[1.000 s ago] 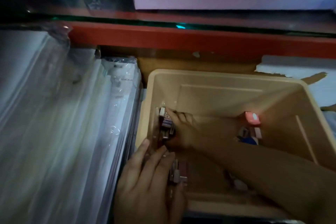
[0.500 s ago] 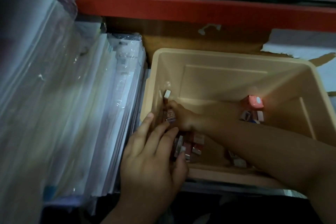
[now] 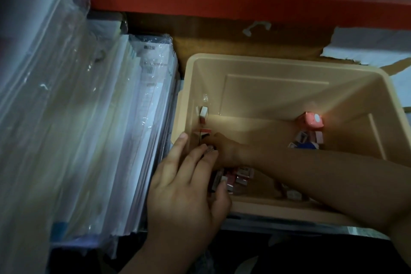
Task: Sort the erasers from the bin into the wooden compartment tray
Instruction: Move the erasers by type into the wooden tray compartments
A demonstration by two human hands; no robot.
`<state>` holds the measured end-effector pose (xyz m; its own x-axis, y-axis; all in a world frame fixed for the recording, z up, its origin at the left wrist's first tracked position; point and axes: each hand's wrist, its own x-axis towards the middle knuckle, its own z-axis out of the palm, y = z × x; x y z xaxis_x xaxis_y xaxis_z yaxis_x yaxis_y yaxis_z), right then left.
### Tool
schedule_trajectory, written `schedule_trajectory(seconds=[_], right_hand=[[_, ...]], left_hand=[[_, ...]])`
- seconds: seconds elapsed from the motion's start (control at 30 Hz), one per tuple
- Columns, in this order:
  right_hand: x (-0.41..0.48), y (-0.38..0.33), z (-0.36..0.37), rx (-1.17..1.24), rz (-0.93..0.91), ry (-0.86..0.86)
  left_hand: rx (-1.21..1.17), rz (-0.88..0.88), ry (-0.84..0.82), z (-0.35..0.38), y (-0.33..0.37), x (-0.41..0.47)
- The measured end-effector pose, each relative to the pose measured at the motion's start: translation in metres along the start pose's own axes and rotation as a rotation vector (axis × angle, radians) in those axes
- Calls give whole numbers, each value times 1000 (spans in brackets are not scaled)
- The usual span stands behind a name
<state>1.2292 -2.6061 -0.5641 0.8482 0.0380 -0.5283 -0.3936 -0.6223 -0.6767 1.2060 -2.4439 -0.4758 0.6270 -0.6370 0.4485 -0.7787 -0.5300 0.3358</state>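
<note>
A beige plastic bin (image 3: pixel 278 60) holds small boxed erasers. My left hand (image 3: pixel 184 191) reaches over the bin's near left corner, its thumb and fingers pinching a bunch of erasers (image 3: pixel 220 181). My right hand (image 3: pixel 224 151) is deep in the bin by the left wall, fingers curled on an eraser next to my left fingertips. One white eraser (image 3: pixel 203 113) leans on the left wall. A pink one (image 3: pixel 312 120) and a small cluster (image 3: pixel 308 139) lie at the right. The wooden tray is out of view.
Stacks of plastic-wrapped paper (image 3: pixel 89 129) press against the bin's left side. A red shelf beam (image 3: pixel 222 4) runs across the back. Brown cardboard (image 3: pixel 244 42) lies behind the bin, torn white paper (image 3: pixel 367 46) at the back right.
The view has tilted down and closer. My right hand drew back from the far left corner toward my left hand, which stays at the near corner with its erasers.
</note>
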Motion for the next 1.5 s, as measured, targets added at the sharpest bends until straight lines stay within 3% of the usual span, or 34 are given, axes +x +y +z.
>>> schedule_trajectory(seconds=[0.17, 0.3, 0.5, 0.77, 1.17, 1.4, 1.5], right_hand=[[-10, 5, 7, -11, -100, 140], [-7, 2, 6, -27, -96, 73], [-8, -3, -3, 146, -51, 104], [-17, -11, -9, 134, 2, -78], [-38, -24, -37, 335, 22, 17], [-105, -65, -72, 377, 32, 182], [-137, -84, -83, 395, 7, 276]], left_hand=[[-2, 12, 18, 1, 0, 0], [-16, -1, 30, 0, 1, 1], [-34, -4, 53, -1, 2, 1], [-68, -32, 11, -5, 3, 3], [-53, -13, -4, -8, 2, 5], [62, -48, -99, -22, 10, 3], [-37, 26, -63, -51, 30, -3]])
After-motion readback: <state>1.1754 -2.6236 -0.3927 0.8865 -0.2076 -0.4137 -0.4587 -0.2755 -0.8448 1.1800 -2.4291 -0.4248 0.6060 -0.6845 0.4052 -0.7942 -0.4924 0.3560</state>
